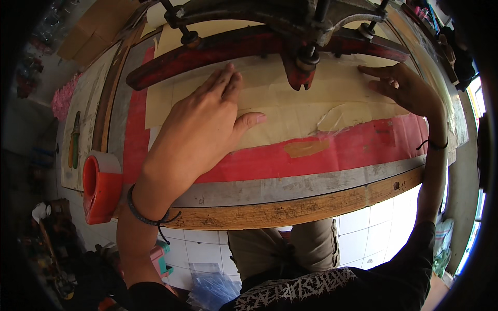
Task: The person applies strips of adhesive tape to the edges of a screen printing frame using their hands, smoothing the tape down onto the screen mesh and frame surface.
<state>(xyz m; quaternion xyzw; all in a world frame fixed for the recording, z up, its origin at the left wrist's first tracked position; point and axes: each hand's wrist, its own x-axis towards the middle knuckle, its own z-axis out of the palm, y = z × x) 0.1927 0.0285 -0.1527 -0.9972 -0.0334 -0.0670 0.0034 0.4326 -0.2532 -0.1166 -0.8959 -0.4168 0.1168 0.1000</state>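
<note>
My left hand point(197, 124) lies palm down on a tan sheet point(280, 116), fingers stretched toward a red metal bar and the thumb spread out. At the sheet's right side, my right hand point(410, 88) has its index finger extended toward the sheet, with the other fingers partly bent and nothing visible in them. Beneath the tan sheet is a red sheet point(249, 165), with torn tan patches on it. The red bar point(218, 54) of a press-like machine point(306, 31) runs across above the far part of the sheet, in front of my fingertips.
An orange tape dispenser point(98, 189) stands at the left beside my forearm. Pliers point(74, 140) with green and yellow handles lie farther left. A wooden strip point(290, 207) edges the table in front of me. Clear plastic bags point(212, 285) are on the tiled floor.
</note>
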